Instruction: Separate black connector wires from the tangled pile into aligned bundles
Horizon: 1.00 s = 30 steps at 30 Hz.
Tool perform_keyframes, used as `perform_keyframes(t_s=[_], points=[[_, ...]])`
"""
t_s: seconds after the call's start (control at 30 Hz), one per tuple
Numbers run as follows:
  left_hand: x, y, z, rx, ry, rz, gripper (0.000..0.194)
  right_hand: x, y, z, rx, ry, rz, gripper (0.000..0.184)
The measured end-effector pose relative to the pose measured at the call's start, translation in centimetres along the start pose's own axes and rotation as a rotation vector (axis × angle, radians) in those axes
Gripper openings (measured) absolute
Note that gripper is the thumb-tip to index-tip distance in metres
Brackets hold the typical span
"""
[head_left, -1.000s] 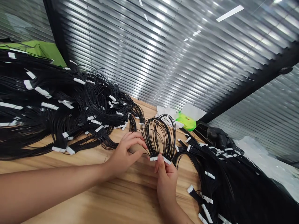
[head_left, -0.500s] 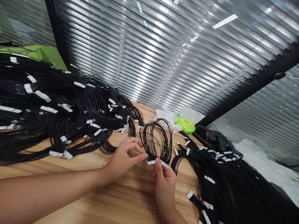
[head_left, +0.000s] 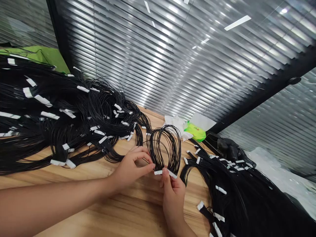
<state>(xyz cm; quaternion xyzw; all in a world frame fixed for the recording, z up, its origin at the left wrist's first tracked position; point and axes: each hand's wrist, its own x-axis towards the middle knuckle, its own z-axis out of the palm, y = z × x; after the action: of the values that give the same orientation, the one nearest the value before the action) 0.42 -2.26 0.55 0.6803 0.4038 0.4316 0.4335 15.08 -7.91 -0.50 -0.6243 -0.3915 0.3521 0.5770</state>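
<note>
Our right hand (head_left: 174, 200) is closed, thumb and fingers pinching a row of white connectors (head_left: 165, 172) at the foot of a looped bundle of thin black wires (head_left: 164, 148), which stands up above the wooden surface (head_left: 98, 210). Our left hand (head_left: 130, 169) is half curled just beside the loop, its fingertips (head_left: 149, 157) at the wires; we cannot tell whether it grips them. Heaps of white-tagged black wires (head_left: 61, 121) lie on both sides, and a green packet (head_left: 195, 131) sits beyond.
</note>
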Motion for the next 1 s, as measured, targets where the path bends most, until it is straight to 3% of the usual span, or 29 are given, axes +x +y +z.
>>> perform_keyframes(t_s=[0.2,0.33,0.43,0.57,0.77,1.0], points=[[0.2,0.0,0.0,-0.162,-0.008,-0.011,0.018,0.3,0.2,0.3,0.045,-0.02,0.032,0.058],[0.4,-0.1,0.0,-0.383,-0.011,-0.11,0.019,0.6,0.5,0.2,0.072,-0.039,0.05,0.056],[0.5,-0.1,0.0,-0.499,0.068,-0.156,0.017,1.0,0.8,0.1,0.109,-0.047,0.058,0.053],[0.8,-0.2,0.1,-0.488,0.181,-0.173,0.018,1.7,1.1,-0.1,0.144,0.004,0.066,0.052],[1.1,-0.4,0.1,-0.397,0.218,-0.149,0.025,1.9,1.5,-0.3,0.183,0.035,0.079,0.051],[0.9,-0.7,0.1,-0.392,0.287,-0.149,0.02,1.6,1.2,-0.3,0.133,0.003,0.047,0.049]])
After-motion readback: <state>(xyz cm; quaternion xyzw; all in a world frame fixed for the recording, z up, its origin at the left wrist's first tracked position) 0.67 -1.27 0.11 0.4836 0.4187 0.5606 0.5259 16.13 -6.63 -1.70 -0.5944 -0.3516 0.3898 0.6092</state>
